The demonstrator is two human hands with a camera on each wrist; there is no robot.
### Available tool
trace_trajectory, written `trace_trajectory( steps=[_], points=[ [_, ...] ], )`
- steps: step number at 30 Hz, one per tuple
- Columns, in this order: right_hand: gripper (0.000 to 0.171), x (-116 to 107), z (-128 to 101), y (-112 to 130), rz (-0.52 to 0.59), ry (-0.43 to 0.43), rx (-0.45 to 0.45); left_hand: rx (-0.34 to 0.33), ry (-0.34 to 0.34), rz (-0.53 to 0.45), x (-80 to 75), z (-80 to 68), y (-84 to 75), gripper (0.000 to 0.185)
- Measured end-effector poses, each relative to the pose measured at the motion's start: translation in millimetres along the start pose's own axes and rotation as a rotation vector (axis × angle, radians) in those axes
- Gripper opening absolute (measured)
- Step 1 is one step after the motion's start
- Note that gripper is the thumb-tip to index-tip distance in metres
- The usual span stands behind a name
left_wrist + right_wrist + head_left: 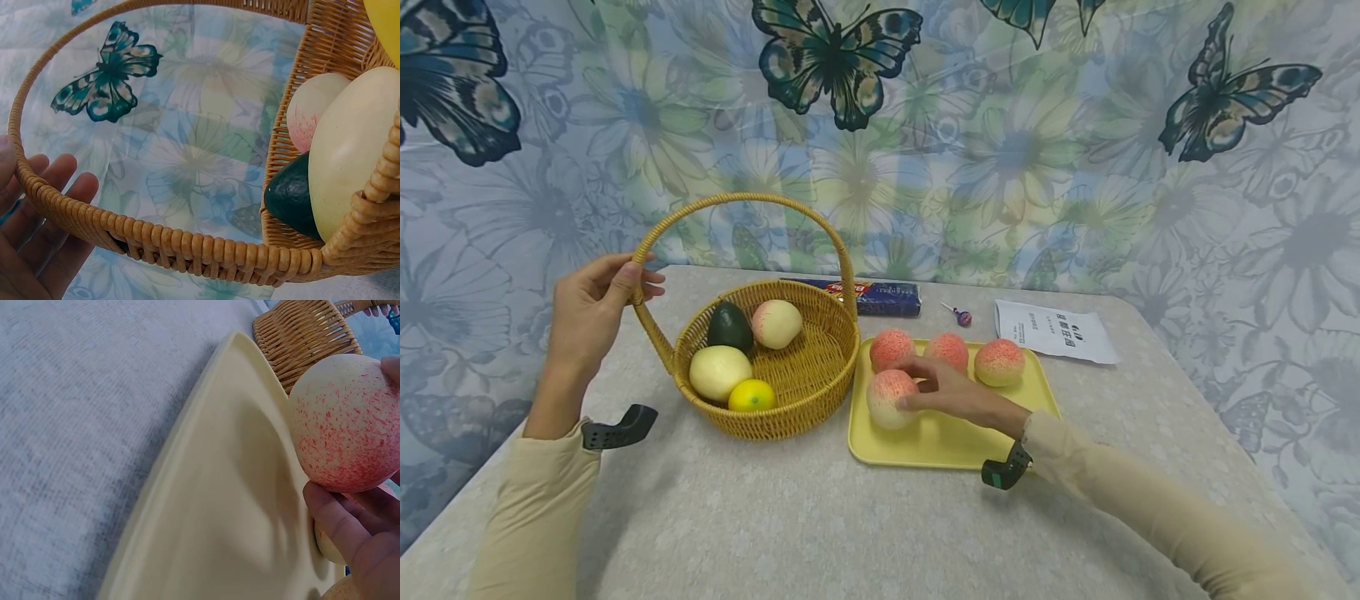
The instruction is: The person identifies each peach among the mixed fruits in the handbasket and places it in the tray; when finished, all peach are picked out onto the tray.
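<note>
Gripping a speckled peach (891, 398) with the right hand (951, 390), fingers curled round it, thumb on the near side. Sits on the left part of the yellow tray (947, 440), low in the middle of the frame, with three more peaches (950, 350) lined up just behind it. Seen close in the right wrist view too: same peach (344, 422) at the right edge, one finger (334, 515) tucked under it, tray rim (187, 462) running across the middle.

Holding the basket handle (647, 250) with the left hand (591, 308) at the left of the frame, thumb and fingers wrapped over the cane. Keeps the wicker basket (820, 400) steady, just beside the tray.

Inside the basket: a dark avocado (728, 325), a pale peach (777, 323), a cream mango (718, 372) and a yellow lemon (752, 396).

Best to squeeze softly, lift straight up so the round fruit does not roll away, and clear the basket rim and handle. Looks like free room on the right side of the basket floor. Good idea to keep the left hand firm so nothing tips.
</note>
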State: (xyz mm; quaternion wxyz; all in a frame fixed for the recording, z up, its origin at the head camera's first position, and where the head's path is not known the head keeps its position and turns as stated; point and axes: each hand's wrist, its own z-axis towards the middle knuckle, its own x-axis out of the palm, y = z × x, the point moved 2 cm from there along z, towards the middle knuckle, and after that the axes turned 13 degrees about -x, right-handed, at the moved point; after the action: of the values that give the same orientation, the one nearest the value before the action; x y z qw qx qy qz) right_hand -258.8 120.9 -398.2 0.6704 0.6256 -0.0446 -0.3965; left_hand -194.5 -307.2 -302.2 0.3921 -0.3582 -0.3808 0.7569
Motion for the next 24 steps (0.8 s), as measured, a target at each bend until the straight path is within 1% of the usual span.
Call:
trace_trajectory(
  steps=[9, 14, 17, 21, 24],
  points=[
    [0.046, 2.1, -4.2, -5.2, 0.022, 0.007, -0.003, 0.008, 0.009, -0.036, -0.5, -0.7, -0.5, 0.030],
    [0.046, 3.6, -5.9, -7.4, 0.026, 0.000, 0.006, 0.009, 0.006, -0.029, -0.3, -1.0, -1.2, 0.030],
    [0.050, 4.3, -6.5, -7.5, 0.017, 0.003, 0.010, 0.010, 0.010, -0.038, -0.1, -0.6, -1.4, 0.030],
    [0.060, 4.8, -7.0, -7.5, 0.001, 0.017, 0.019, 0.009, 0.018, -0.066, -0.2, -0.3, -1.2, 0.030],
    [0.062, 5.4, -7.0, -7.5, -0.008, 0.028, 0.016, 0.010, 0.020, -0.074, -0.4, -0.3, -0.9, 0.030]
  ],
)
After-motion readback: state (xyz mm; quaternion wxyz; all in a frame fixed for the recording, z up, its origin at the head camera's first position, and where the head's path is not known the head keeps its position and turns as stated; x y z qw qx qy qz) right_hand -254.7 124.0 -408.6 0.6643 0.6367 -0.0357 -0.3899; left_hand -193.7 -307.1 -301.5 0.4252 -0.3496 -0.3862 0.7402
